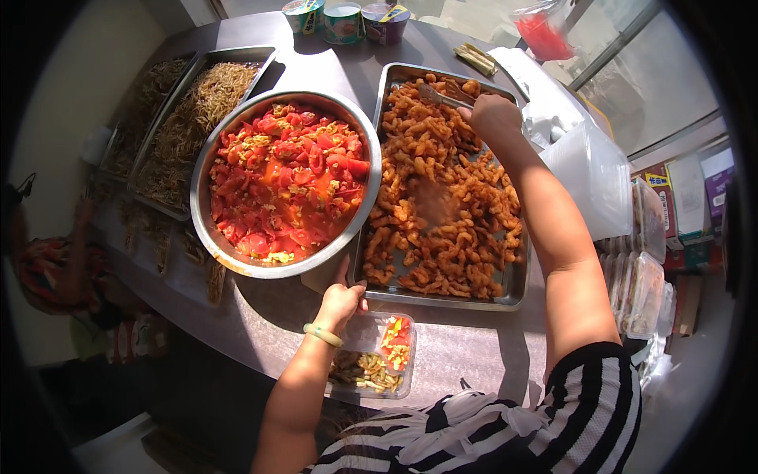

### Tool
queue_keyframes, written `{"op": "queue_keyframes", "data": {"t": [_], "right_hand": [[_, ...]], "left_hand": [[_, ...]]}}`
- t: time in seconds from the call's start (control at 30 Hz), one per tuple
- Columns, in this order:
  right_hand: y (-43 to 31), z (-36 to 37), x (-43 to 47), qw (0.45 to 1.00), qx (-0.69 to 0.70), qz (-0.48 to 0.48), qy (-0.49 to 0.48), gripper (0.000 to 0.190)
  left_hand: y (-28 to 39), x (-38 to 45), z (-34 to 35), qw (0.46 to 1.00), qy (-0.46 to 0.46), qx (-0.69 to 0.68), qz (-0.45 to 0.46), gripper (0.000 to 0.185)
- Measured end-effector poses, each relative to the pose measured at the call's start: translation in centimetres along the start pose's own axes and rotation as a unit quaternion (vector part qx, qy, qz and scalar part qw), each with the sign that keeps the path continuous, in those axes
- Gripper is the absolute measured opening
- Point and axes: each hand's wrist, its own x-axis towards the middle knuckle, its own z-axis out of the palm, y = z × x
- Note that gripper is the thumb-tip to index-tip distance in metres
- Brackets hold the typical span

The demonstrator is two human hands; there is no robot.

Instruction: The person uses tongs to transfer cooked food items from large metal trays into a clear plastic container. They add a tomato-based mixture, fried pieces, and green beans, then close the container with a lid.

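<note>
My right hand [494, 115] grips metal tongs [437, 95], their tips among fried battered pieces [450, 249] at the far end of a steel tray [438, 301]. At that tray's near left corner, my left hand [342, 302] holds the rim, a pale bangle on its wrist. Just below lies a clear compartment container [364, 330]. Tomato and egg [397, 343] fills its right compartment, and chopped green-brown vegetable [367, 370] its near one. To the left stands a round steel basin [375, 154] of tomato and scrambled egg [284, 183], its rim near my left fingertips.
Two trays of cooked shreds [207, 101] stand at the far left. Filled containers [195, 249] sit left of the basin, near another person [65, 272]. Instant-noodle tubs [343, 23] line the back. Stacked plastic containers [598, 178] and filled lidded boxes [642, 296] stand right.
</note>
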Motion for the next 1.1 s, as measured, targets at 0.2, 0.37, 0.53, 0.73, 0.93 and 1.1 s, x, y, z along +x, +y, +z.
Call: {"op": "queue_keyframes", "data": {"t": [0.2,0.37,0.53,0.73,0.93,1.1], "right_hand": [[-0.8,1.7,-2.4,0.984,0.021,-0.164,0.066,0.054],[1.5,0.3,-5.0,0.970,-0.061,-0.229,-0.060,0.054],[4.6,0.7,-10.2,0.963,-0.091,-0.177,-0.181,0.055],[11.4,1.8,-10.0,0.975,0.060,0.041,-0.211,0.066],[12.6,9.5,-4.1,0.982,0.126,0.047,-0.131,0.061],[10.0,12.5,-0.9,0.937,0.279,0.012,-0.211,0.056]], "left_hand": [[0.0,0.2,0.1,1.000,-0.013,0.011,0.010,0.077],[0.1,-0.1,0.0,1.000,-0.011,-0.009,0.008,0.076],[-0.2,0.3,-0.1,0.999,-0.029,-0.011,0.016,0.076],[0.4,-0.2,-0.1,1.000,-0.018,-0.002,0.016,0.077],[0.1,0.0,0.1,1.000,-0.014,-0.011,0.008,0.076],[0.0,0.1,-0.1,0.999,-0.022,-0.028,0.001,0.075]]}}
